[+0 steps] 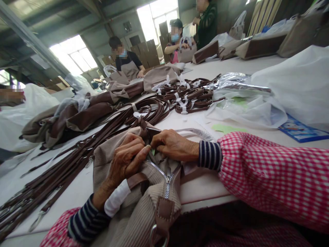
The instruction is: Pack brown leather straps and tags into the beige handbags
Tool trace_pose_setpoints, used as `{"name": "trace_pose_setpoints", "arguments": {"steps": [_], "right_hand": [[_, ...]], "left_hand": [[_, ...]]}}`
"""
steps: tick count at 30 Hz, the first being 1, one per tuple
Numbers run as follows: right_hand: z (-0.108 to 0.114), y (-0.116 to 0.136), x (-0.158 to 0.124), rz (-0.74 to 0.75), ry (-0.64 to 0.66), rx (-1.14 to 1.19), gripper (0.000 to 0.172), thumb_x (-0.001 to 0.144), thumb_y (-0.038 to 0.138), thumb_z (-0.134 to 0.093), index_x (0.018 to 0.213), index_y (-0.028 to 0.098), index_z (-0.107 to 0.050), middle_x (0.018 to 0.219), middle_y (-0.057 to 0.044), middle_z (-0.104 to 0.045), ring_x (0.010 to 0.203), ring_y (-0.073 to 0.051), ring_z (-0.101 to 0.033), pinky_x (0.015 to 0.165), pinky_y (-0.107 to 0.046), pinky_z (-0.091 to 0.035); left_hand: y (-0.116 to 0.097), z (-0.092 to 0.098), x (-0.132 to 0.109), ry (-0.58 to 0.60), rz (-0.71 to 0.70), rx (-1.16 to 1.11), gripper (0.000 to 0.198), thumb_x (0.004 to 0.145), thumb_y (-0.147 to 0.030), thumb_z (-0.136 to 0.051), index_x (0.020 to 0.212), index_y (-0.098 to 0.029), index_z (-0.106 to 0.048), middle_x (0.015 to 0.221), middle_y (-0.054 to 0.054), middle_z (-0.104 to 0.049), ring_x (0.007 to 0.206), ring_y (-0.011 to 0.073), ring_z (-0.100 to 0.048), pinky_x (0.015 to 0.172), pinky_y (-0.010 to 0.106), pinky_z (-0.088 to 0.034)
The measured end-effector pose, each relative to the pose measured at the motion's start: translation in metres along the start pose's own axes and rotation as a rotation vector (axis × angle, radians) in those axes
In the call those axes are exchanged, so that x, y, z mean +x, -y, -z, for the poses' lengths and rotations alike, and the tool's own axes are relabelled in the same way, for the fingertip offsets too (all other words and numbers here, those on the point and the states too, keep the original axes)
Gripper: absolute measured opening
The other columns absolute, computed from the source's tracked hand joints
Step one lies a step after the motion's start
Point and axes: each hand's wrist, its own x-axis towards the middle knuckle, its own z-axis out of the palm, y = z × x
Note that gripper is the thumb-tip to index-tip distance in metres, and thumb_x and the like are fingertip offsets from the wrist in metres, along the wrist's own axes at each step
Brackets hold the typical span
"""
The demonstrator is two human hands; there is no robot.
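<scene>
Bag: a beige ribbed bag (138, 209) lies at the near edge of the surface (205, 188), its near end hanging over towards the person.
Tab and ring: a brown tab (164, 212) with a metal ring (158, 236) sits at the bag's near end.
Zipper: the zipper (166, 176) runs along the top of the bag and is open in a V beyond its slider.
Left hand: the left hand (125, 161) rests on the bag left of the zipper. Its grip is closed, thumb and fingers pinching the fabric at the zipper's edge.
Right hand: the right hand (174, 145) lies across the bag's far end, fingers curled together and clamped on the fabric. Its fingertips are just beside those of the left.
Long straps: a bundle of brown straps (77, 151) lies left of the bag, stretching from the near left corner to the middle.
Green slip: a pale green slip (226, 128) lies just beyond the right wrist.
Blue sheet: a blue printed sheet (300, 132) lies to the right, partly under a white plastic bag (295, 82).
Coiled straps: coiled straps (191, 97) tied with white bands lie in the middle, beside clear wrapping (246, 106).
Heap: brown and beige bags (77, 116) are heaped on the left.
Co-workers: at the far end, people (127, 60) handle more bags.
</scene>
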Motion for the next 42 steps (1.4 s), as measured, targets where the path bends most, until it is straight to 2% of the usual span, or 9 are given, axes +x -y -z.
{"name": "trace_pose_setpoints", "arguments": {"steps": [4,9,16,24,28,32,35,38,42], "right_hand": [[-0.001,-0.002,0.002,0.011,-0.073,-0.132,0.018,0.08,0.001,-0.063,0.091,0.013,-0.071,0.079,0.0,-0.066,0.074,-0.013,-0.056,0.07,-0.024,-0.038],[-0.004,-0.005,0.0,0.099,-0.018,-0.301,0.012,0.087,0.012,-0.063,0.091,0.016,-0.073,0.093,-0.005,-0.07,0.086,-0.018,-0.059,0.077,-0.028,-0.038],[-0.004,-0.003,-0.01,0.094,-0.083,-0.279,0.023,0.089,0.007,-0.055,0.104,0.013,-0.072,0.093,-0.007,-0.072,0.085,-0.018,-0.062,0.079,-0.028,-0.041],[0.001,-0.002,-0.017,0.244,0.198,-0.473,0.01,0.094,0.013,-0.059,0.091,0.015,-0.068,0.107,-0.008,-0.066,0.088,-0.019,-0.057,0.081,-0.032,-0.043],[0.006,-0.01,-0.026,0.392,0.194,-0.635,0.014,0.099,0.022,-0.059,0.108,0.019,-0.068,0.116,-0.012,-0.062,0.102,-0.026,-0.053,0.087,-0.038,-0.044],[0.006,-0.008,-0.024,0.365,0.21,-0.739,0.027,0.101,0.03,-0.055,0.125,0.023,-0.066,0.127,-0.014,-0.058,0.1,-0.027,-0.054,0.076,-0.038,-0.044],[0.002,-0.005,-0.018,0.329,0.233,-0.8,0.033,0.103,0.031,-0.05,0.132,0.019,-0.062,0.129,-0.016,-0.056,0.093,-0.025,-0.057,0.073,-0.038,-0.044],[0.0,-0.008,-0.016,0.338,0.233,-0.776,0.031,0.104,0.028,-0.05,0.129,0.017,-0.063,0.127,-0.016,-0.058,0.092,-0.024,-0.058,0.074,-0.038,-0.044],[0.003,-0.015,-0.023,0.379,0.125,-0.593,0.025,0.102,0.018,-0.052,0.123,0.017,-0.065,0.116,-0.01,-0.062,0.097,-0.022,-0.057,0.08,-0.035,-0.043]], "left_hand": [[-0.006,0.003,0.007,0.02,0.027,-0.08,0.042,0.104,-0.025,-0.048,0.061,-0.022,-0.049,0.063,0.001,-0.056,0.076,0.0205,-0.055,0.073,0.039,-0.048],[-0.021,0.01,0.015,-0.046,0.064,-0.139,0.046,0.104,-0.023,-0.045,0.058,-0.021,-0.048,0.062,0.001,-0.055,0.073,0.0191,-0.056,0.071,0.037,-0.046],[-0.025,0.009,0.007,-0.172,-0.008,0.034,0.037,0.098,-0.015,-0.057,0.062,-0.02,-0.052,0.065,0.001,-0.058,0.077,0.0191,-0.053,0.076,0.038,-0.046],[-0.024,0.009,0.007,-0.137,-0.027,0.043,0.036,0.099,-0.014,-0.055,0.063,-0.02,-0.052,0.066,0.0,-0.058,0.079,0.0187,-0.053,0.078,0.039,-0.046],[-0.027,0.01,0.008,-0.114,0.011,0.027,0.039,0.1,-0.019,-0.054,0.062,-0.021,-0.052,0.066,0.001,-0.057,0.079,0.0197,-0.054,0.079,0.039,-0.048],[-0.028,0.011,0.009,-0.068,0.036,0.011,0.04,0.102,-0.023,-0.052,0.061,-0.022,-0.053,0.066,0.0,-0.056,0.08,0.02,-0.054,0.078,0.038,-0.048],[-0.027,0.01,0.008,-0.091,0.028,-0.006,0.041,0.103,-0.023,-0.052,0.062,-0.022,-0.051,0.066,-0.001,-0.055,0.079,0.0191,-0.053,0.077,0.036,-0.047],[-0.022,0.007,0.006,-0.117,0.027,0.01,0.041,0.103,-0.023,-0.053,0.062,-0.022,-0.051,0.066,-0.001,-0.057,0.078,0.0188,-0.054,0.077,0.036,-0.047],[-0.015,0.004,0.003,-0.114,0.043,0.029,0.041,0.104,-0.026,-0.053,0.063,-0.021,-0.052,0.068,0.0,-0.057,0.078,0.0185,-0.054,0.079,0.037,-0.049]]}}
